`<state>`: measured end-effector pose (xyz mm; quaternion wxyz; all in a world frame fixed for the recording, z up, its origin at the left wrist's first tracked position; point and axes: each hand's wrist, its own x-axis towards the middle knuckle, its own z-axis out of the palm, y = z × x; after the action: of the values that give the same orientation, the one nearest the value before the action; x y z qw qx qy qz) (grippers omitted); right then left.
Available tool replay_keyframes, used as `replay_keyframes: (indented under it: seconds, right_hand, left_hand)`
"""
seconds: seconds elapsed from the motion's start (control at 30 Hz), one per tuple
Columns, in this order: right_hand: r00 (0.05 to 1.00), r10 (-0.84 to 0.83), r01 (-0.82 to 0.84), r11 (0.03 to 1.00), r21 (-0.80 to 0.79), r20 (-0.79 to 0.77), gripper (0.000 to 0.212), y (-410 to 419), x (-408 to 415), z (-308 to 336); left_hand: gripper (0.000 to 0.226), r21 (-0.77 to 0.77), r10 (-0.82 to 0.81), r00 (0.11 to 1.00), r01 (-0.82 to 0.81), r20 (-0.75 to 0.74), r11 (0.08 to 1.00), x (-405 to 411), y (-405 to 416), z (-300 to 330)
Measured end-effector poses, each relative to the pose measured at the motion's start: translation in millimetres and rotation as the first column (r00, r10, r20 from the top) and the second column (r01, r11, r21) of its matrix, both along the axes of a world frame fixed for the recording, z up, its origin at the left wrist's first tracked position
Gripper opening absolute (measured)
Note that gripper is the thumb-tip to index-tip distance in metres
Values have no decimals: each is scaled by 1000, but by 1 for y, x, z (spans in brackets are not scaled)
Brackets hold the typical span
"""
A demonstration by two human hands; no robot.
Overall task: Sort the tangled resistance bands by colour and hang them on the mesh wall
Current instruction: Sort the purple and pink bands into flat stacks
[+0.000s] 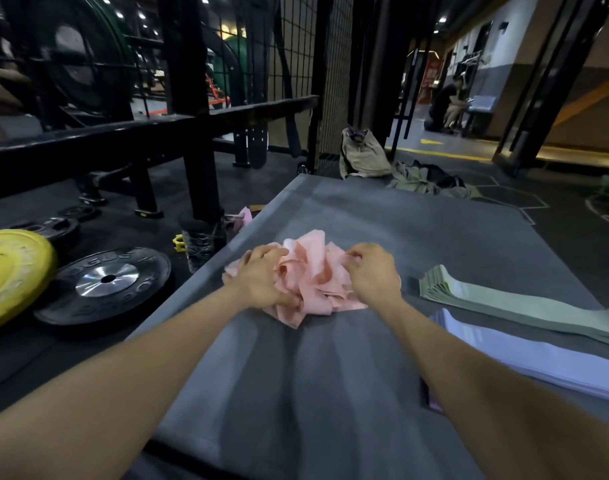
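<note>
Pink bands: a knotted heap of pink bands (310,278) lies in the middle of the grey mat (331,375), between both hands.
Left hand: the left hand (261,282) has its grip closed around loops at the heap's left edge, thumb tucked under near the bottom.
Right hand: the right hand (372,271) pinches a fold at the heap's upper right, fingers curled in.
Sorted piles: the green bands (504,303) and the lilac bands (538,355) lie flat in stacks to the right, apart from the pink heap.
Mesh wall: the mesh wall (334,81) stands beyond the far end of the mat, well apart from the bands.
Risk, knots: pulling both hands apart hard would likely tighten the tangle instead of freeing a loop.
Risk, piles: a band dragged rightward could sweep into the green stack and scatter it.
Risk, edge: loops near the mat's left edge could slide off toward the weight plates (105,282).
Hidden: the fingertips are buried in the folds, so which band each hand holds cannot be told.
Cut off: both sorted stacks run out of the frame at right; their count is unclear.
Unclear: whether hooks sit on the mesh is too dark to tell.
</note>
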<state>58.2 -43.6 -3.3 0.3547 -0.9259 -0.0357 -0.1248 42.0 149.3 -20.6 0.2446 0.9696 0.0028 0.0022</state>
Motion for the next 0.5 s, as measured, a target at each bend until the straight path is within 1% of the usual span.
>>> replay_keyframes:
  seconds: [0.07,0.13,0.2,0.27,0.33,0.4,0.47,0.5]
  right_hand:
    - [998,0,-1,1000,26,58,19,1,-2,11]
    - [995,12,-13,1000,7,95,21,0,-8,25]
    - [991,57,-60,998,17,117,16,0,-19,43]
    - [982,120,-125,992,23,146,15,-2,-33,61]
    - [967,183,-185,983,-2,179,12,-5,-46,78]
    - [953,211,-208,977,-38,219,12,-10,-55,98]
    - [947,198,-196,980,-35,252,12,-17,-62,117]
    - [946,184,-186,982,-18,266,11,-21,-65,126]
  left_hand:
    - [91,-5,1,1000,-1,19,1000,-4,2,13]
    - [75,-114,10,993,3,113,993,-10,-2,29]
    - [59,-219,-20,982,62,189,974,-18,-11,48]
    - [55,-264,-93,966,158,241,952,-27,-26,68]
    - [59,-269,-174,939,257,295,928,-35,-42,87]
    - [60,-237,-239,912,326,334,915,-42,-57,103]
    - [52,-264,-252,909,346,332,900,-47,-68,118]
    - [42,-289,-244,913,342,326,894,-50,-73,125]
